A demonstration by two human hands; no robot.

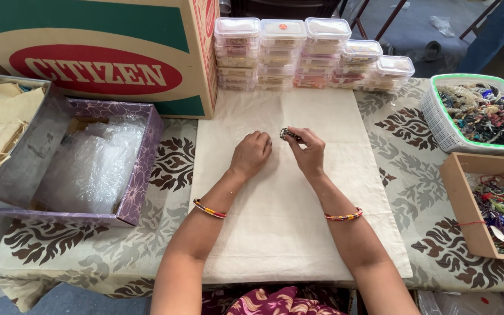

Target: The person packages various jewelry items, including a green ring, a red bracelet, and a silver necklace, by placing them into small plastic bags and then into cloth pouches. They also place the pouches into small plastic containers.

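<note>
1. Fingers (296, 137) of the right hand (308, 153) are pinched narrow on a small dark beaded piece (287, 134), which sticks out to the left of the fingertips, just above the cloth.
2. Curled loosely, the left hand (250, 154) holds nothing; its knuckles rest on the cloth just beside the beaded piece, not touching it.
3. Both hands sit over a plain cream cloth (275, 221), smooth and rectangular, spread on the counter (88, 245), which is covered in a beige fabric with a brown leaf pattern.
4. Each wrist wears one thin striped bangle (209, 209), two in all.
5. Behind the cloth stand five stacks of clear plastic boxes (290, 52) with white lids: three tall, two lower.
6. To the left of the stacks is one large cardboard carton (100, 35), green and tan with a red oval.
7. Left of the cloth lies one purple floral box (141, 175) holding crinkled clear plastic bags, and beside it one grey tray (30, 151) of tan cloth pouches.
8. On the right, one white mesh basket (438, 122) with a green rim holds a tangle of beaded jewellery, and one brown cardboard box (459, 204) holds more colourful pieces.
</note>
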